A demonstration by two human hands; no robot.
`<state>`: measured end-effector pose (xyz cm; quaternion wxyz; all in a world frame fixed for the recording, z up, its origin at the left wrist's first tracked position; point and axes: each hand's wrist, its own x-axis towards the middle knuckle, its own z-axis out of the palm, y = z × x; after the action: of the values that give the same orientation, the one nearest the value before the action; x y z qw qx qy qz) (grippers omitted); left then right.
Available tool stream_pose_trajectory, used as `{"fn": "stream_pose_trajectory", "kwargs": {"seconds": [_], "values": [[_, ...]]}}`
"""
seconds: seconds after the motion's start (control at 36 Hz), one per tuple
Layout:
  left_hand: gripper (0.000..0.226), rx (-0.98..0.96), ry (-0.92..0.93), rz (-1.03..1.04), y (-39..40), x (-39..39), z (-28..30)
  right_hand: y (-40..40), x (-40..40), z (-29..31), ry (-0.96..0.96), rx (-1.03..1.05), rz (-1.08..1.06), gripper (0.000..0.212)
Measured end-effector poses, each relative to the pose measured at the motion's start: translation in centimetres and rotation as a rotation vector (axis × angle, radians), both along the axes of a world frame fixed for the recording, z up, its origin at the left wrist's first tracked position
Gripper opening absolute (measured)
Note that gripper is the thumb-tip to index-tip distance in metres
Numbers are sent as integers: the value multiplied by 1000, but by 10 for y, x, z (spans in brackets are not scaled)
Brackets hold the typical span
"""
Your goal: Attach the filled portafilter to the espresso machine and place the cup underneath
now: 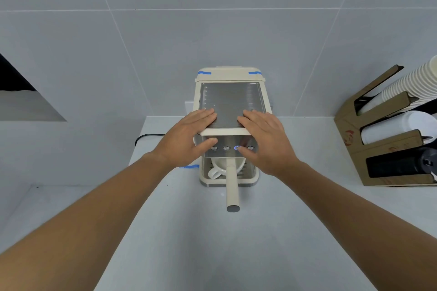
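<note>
A cream espresso machine (230, 104) with a steel top stands at the back of the white counter. The portafilter sits in the machine, its cream handle (232, 188) sticking straight out toward me. A white cup (218, 169) rests on the drip tray under it, handle to the left. My left hand (189, 138) lies flat on the machine's front left corner, thumb on the button panel. My right hand (266, 140) lies on the front right corner, with its thumb on a button lit blue (237, 147). Neither hand holds anything.
A cardboard holder (387, 146) with stacked paper cups and lids stands at the right. A black power cord (147, 137) runs left of the machine. Blue tape (189, 167) marks the counter (189, 231) beside the machine. A tiled wall rises behind.
</note>
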<state>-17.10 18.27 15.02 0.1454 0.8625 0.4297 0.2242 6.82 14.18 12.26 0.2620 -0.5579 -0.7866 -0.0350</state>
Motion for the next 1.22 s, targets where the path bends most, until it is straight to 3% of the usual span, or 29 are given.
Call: {"fn": "stream_pose_trajectory", "kwargs": {"seconds": [0.69,1.22], "values": [[63,-49,13,7,-1,1,4,-7,-2,12,-69,-87,-22,68],[65,-144,212,27,-6,7,35,-10,2,42,-138,-228,85,59]]}}
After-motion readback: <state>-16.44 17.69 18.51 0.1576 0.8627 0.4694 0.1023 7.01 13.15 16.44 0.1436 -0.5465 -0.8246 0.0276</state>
